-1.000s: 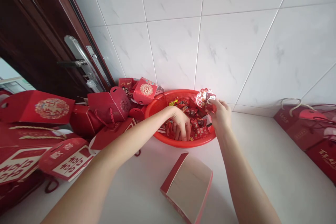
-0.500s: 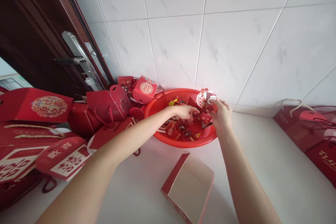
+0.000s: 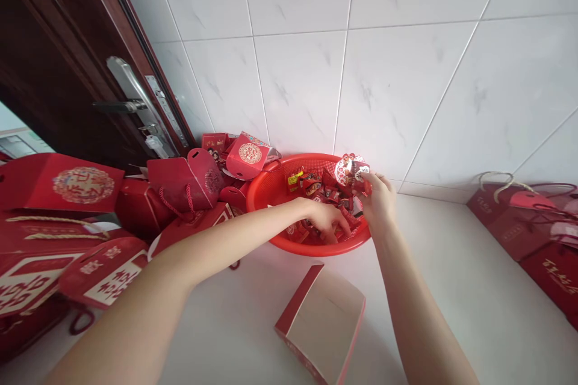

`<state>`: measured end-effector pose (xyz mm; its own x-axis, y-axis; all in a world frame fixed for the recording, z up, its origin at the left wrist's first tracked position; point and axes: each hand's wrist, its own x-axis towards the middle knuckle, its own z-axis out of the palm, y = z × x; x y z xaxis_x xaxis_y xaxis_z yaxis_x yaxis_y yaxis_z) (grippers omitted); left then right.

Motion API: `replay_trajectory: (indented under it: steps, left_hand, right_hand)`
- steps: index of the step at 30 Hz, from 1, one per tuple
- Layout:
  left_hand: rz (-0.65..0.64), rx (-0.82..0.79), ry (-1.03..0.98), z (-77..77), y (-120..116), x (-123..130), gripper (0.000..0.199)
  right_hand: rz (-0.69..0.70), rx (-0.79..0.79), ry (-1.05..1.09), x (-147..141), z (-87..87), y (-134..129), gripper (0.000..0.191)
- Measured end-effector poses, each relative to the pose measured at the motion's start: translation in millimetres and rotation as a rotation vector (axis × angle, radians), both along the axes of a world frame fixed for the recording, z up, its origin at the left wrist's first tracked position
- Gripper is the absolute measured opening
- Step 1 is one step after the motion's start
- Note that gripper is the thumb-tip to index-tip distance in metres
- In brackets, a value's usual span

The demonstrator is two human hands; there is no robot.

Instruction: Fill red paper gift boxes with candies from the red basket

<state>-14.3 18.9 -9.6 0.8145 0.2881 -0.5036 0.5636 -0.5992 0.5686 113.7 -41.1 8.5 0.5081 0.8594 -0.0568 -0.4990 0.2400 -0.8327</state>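
A red plastic basket (image 3: 311,249) against the wall holds many small wrapped sweets (image 3: 311,183), mostly red, one of them yellow. My left hand (image 3: 329,219) reaches into it, fingers apart and pointing down at the sweets near the front; their tips are partly hidden. Over the basket's right rim, my right hand (image 3: 380,195) is closed on several printed red-and-white sweet packets (image 3: 348,169), which stick out past the fingers. In front of the basket lies a red box (image 3: 323,322), its pale side facing up.
Red gift boxes (image 3: 180,179) with cord handles are heaped at the left, beside a dark wooden door (image 3: 54,48) with a metal handle. More red gift bags (image 3: 506,216) stand at the right. A tiled wall (image 3: 298,84) rises behind the basket.
My left hand has moved down and slightly right within the basket, uncovering sweets behind it. My right hand keeps the packets at the right rim, almost unmoved.
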Motion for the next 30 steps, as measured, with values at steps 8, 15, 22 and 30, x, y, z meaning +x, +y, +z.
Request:
replay_trajectory:
  steps: [8,15,22,30]
  left_hand:
    - [0.071,0.441,0.022,10.5,4.4,-2.1,0.011]
    - [0.188,0.569,0.12,22.3,16.9,-13.4,0.022]
    - [0.283,0.521,0.024,35.3,20.2,-23.3,0.055]
    - [0.378,0.371,-0.582,65.1,-58.1,-65.3,0.031]
  right_hand:
    - [-0.033,0.003,0.0,0.6,-4.2,6.6,0.022]
    - [-0.031,-0.013,0.065,0.5,-4.9,8.8,0.019]
    - [-0.025,-0.002,0.069,2.5,-7.7,10.7,0.023]
    - [0.011,-0.015,0.087,0.6,2.7,0.2,0.024]
